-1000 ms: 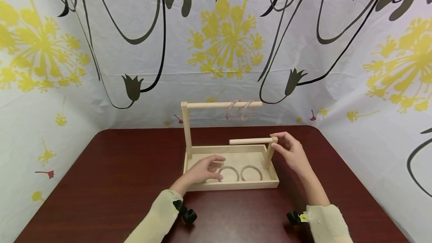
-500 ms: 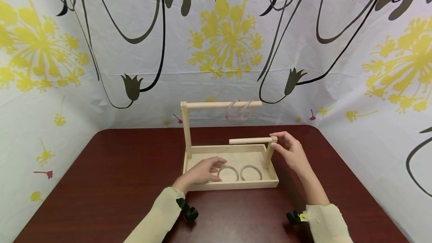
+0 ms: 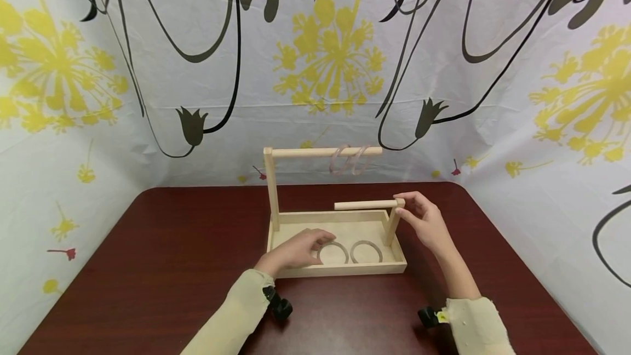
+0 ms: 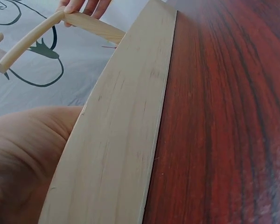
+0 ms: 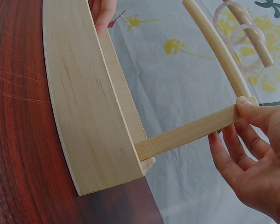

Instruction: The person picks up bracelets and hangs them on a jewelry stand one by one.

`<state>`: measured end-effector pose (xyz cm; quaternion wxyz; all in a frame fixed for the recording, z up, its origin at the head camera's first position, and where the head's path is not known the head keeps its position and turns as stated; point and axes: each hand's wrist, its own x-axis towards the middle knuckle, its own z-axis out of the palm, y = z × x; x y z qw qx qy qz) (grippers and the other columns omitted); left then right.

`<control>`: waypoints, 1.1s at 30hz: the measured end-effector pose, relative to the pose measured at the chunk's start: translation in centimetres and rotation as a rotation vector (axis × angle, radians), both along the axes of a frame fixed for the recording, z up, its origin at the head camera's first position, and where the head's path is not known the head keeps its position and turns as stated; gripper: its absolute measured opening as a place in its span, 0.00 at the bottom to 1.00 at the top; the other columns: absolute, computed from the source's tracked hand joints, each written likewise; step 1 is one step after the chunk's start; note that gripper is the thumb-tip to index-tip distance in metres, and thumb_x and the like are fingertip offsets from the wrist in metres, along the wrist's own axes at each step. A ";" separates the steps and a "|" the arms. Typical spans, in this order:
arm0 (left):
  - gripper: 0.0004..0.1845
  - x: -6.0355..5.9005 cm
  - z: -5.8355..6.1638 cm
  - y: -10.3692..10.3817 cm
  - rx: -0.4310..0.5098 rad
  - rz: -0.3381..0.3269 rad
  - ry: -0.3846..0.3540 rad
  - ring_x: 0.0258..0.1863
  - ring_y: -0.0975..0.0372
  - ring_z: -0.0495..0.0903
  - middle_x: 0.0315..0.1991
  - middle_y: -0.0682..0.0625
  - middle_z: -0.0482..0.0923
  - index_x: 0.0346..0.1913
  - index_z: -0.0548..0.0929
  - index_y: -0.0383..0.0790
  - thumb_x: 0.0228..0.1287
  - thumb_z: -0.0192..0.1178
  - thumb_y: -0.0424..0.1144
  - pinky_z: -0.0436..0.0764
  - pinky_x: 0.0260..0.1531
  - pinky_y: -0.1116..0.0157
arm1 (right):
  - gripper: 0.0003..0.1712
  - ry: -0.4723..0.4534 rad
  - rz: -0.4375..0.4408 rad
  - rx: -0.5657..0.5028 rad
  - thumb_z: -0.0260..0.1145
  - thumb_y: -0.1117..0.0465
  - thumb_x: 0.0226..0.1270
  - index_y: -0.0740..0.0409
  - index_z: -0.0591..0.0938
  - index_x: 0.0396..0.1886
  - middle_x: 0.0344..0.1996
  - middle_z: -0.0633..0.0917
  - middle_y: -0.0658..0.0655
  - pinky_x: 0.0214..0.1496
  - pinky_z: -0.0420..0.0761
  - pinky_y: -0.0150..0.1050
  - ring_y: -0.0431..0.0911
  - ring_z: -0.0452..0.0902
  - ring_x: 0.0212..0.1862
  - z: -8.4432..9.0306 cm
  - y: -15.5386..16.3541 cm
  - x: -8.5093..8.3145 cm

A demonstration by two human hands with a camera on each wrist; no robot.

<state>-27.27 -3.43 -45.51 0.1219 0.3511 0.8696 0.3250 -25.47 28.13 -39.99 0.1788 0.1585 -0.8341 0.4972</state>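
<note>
My right hand (image 3: 425,222) grips the top of the short upright post (image 5: 191,133) of a wooden bangle stand, thumb on one side and fingers on the other. From that post a lower bar (image 3: 365,205) points left. My left hand (image 3: 296,249) reaches into the stand's tray (image 3: 345,271), thumb and fingers spread apart at the left edge of a greyish bangle (image 3: 346,256). A second greyish bangle (image 3: 382,256) lies to its right. In the left wrist view, the tray wall (image 4: 112,121) hides the left fingers.
A taller post (image 3: 272,190) at the tray's left carries an upper bar (image 3: 305,153), where two pinkish translucent bangles (image 3: 332,164) hang. The stand sits on a dark red-brown table (image 3: 197,234). Behind it hangs a white patterned cloth (image 3: 256,92).
My left hand has moved slightly right, its fingers coming closer over the left bangle. The right hand keeps its hold on the post.
</note>
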 end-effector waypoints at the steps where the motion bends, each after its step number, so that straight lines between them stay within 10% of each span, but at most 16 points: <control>1: 0.32 0.0 0.0 0.0 -0.018 -0.001 0.014 0.56 0.53 0.80 0.59 0.44 0.79 0.67 0.74 0.39 0.58 0.71 0.29 0.80 0.57 0.63 | 0.17 -0.003 -0.003 -0.001 0.66 0.66 0.70 0.65 0.80 0.56 0.48 0.83 0.47 0.49 0.73 0.21 0.25 0.76 0.48 0.0 0.0 0.0; 33: 0.34 0.4 -0.2 -1.4 0.310 0.119 -0.161 0.56 0.50 0.80 0.61 0.43 0.77 0.65 0.73 0.37 0.57 0.74 0.39 0.84 0.51 0.61 | 0.18 -0.007 -0.022 0.034 0.66 0.66 0.70 0.63 0.80 0.57 0.51 0.83 0.62 0.49 0.73 0.21 0.24 0.75 0.48 0.1 0.0 0.2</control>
